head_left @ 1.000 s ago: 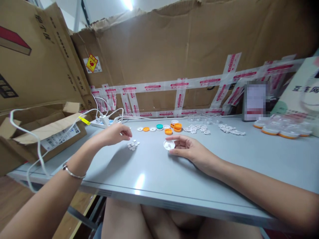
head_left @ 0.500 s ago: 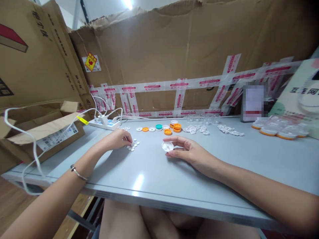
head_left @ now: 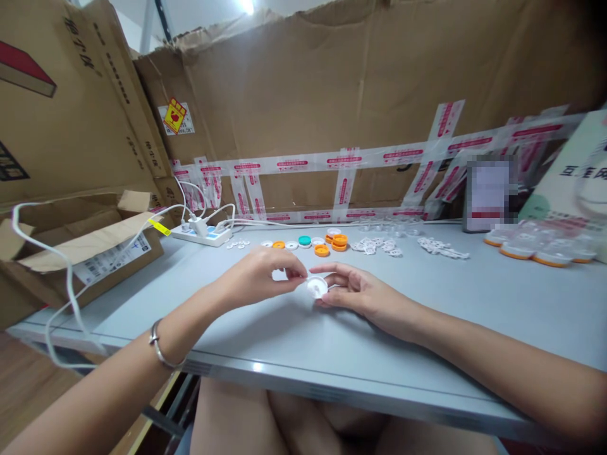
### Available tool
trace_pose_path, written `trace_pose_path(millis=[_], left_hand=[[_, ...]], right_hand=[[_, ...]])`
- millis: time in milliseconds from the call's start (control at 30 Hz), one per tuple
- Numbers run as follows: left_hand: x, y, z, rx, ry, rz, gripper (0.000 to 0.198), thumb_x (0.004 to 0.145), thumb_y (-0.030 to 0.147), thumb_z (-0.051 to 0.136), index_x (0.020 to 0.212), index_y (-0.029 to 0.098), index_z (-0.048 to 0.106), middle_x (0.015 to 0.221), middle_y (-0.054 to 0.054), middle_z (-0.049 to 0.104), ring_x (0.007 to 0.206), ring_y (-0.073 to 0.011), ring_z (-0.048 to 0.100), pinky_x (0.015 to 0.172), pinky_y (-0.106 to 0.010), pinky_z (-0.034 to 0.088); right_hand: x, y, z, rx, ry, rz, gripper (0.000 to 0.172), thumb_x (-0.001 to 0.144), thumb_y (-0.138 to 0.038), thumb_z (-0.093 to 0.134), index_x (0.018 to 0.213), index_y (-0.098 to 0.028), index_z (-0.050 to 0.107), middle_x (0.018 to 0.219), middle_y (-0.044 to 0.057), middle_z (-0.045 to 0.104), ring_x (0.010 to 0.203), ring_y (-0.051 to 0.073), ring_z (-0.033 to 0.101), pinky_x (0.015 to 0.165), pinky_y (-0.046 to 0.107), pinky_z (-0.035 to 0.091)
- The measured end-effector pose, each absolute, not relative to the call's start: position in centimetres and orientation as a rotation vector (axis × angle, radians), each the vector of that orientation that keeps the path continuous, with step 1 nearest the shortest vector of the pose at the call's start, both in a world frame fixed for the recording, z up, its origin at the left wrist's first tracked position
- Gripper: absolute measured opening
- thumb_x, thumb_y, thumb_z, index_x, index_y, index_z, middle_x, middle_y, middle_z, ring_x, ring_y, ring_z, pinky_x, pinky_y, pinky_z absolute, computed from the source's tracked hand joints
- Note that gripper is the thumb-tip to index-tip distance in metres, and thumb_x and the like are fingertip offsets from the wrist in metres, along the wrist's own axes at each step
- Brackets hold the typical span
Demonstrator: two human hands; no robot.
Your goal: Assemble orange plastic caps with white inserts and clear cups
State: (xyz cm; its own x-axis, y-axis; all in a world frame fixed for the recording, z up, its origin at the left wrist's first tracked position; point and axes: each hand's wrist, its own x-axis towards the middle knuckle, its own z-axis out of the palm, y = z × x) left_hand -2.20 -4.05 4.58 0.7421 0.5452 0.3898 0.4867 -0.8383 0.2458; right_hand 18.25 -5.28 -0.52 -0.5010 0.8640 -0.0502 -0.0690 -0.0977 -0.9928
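Note:
A round white plastic piece (head_left: 317, 287), shaped like a shallow cup with raised parts inside, is held between the fingers and thumb of my right hand (head_left: 353, 287), just above the table. My left hand (head_left: 270, 275) is beside its left rim, thumb and fingertips pinched together. Whatever is in that pinch is too small to make out. Behind my hands, orange round pieces (head_left: 321, 251), a teal round piece (head_left: 304, 241) and white round pieces (head_left: 291, 245) lie in a row, some stacked. Several small white discs (head_left: 238, 243) lie farther left.
White flat parts (head_left: 379, 246) and thin white parts (head_left: 441, 248) lie in heaps at the back. Clear domed pieces with orange bases (head_left: 540, 246) stand right, near a phone (head_left: 490, 193). A power strip (head_left: 202, 234) and an open carton (head_left: 99, 237) are left, with cables.
My left hand has moved right, from the small white discs to the rim of the white cup-shaped piece. My right hand stays nearly in place, with the piece tilted slightly differently.

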Motion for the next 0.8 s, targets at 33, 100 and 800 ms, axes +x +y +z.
trace_pose_path(millis=[33, 100, 800], left_hand=[[-1.8, -4.0, 4.5, 2.858, 0.776, 0.688, 0.011, 0.080, 0.015, 0.054, 0.081, 0.015, 0.065, 0.075, -0.002, 0.068, 0.067, -0.0103, 0.060, 0.065, -0.020, 0.044], [-1.2, -3.7, 4.2, 2.972, 0.643, 0.685, 0.013, 0.082, 0.015, 0.053, 0.081, 0.014, 0.065, 0.075, -0.004, 0.069, 0.069, -0.0116, 0.061, 0.066, -0.021, 0.045], [-1.2, -2.5, 3.6, 2.964, 0.366, 0.912, 0.021, 0.085, 0.011, 0.048, 0.085, 0.017, 0.068, 0.085, -0.008, 0.069, 0.078, -0.0143, 0.062, 0.071, -0.026, 0.048]], right_hand=[[18.3, -5.2, -0.6, -0.890, -1.462, 1.698, 0.048, 0.066, -0.018, 0.069, 0.110, -0.020, 0.051, 0.081, -0.002, 0.061, 0.075, 0.010, 0.062, 0.080, 0.027, 0.046], [18.3, -5.1, -0.7, -0.858, -1.446, 1.719, 0.046, 0.064, -0.017, 0.071, 0.105, -0.020, 0.052, 0.080, -0.003, 0.063, 0.074, 0.010, 0.062, 0.080, 0.027, 0.046], [18.4, -5.0, -0.8, -0.759, -1.442, 1.831, 0.039, 0.065, -0.017, 0.073, 0.102, -0.017, 0.061, 0.084, 0.001, 0.068, 0.078, 0.009, 0.062, 0.081, 0.024, 0.046]])
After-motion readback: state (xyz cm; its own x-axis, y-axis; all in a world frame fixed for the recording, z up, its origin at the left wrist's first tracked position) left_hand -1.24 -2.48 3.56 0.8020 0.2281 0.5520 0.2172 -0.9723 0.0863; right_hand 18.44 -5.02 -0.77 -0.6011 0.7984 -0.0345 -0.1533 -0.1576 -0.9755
